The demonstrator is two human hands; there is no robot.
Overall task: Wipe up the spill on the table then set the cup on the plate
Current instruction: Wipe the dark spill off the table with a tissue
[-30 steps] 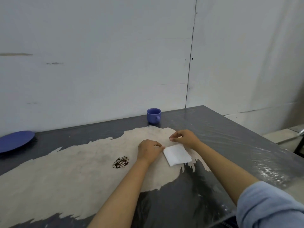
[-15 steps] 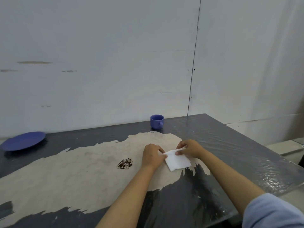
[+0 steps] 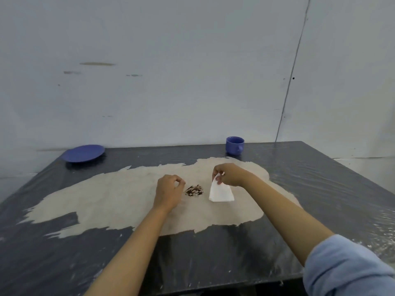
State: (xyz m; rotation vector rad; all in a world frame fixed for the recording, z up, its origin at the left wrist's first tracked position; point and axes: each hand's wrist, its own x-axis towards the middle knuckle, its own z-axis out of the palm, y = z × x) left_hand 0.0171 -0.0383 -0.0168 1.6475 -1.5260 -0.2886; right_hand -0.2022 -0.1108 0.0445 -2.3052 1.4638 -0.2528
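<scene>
Pinching the upper corner of a folded white tissue [image 3: 221, 192], the right hand [image 3: 229, 175] holds it so that it hangs down, its lower edge at or just above the table [image 3: 320, 189]; contact cannot be confirmed. The left hand [image 3: 168, 192] sits just left of the spill [image 3: 194, 190], fingers curled loosely with thumb and forefinger close together, holding nothing.

The spill is a small dark brown patch on the pale worn area of the tabletop, between the two hands and just beside the tissue. It has not been wiped.

Handling notes:

1. Tissue: very light, soft and limp. A corner pinch gives no pressing force (the sheet simply dangles). For wiping, it likely needs to be laid flat over the patch and pressed with the fingertips across its middle. Once wet it will probably weaken and tear, so short strokes are advised.

2. Cup [image 3: 234, 145]: blue, upright, near the far edge of the table, well apart from the hands. It appears rigid and probably ceramic, hence breakable and smooth. Its handle faces the person and is the obvious hold; a grasp around the body would also serve.

3. Plate [image 3: 83, 153]: blue, shallow, at the far left corner, well apart from the cup. Set the cup down gently to avoid chipping either piece.
</scene>
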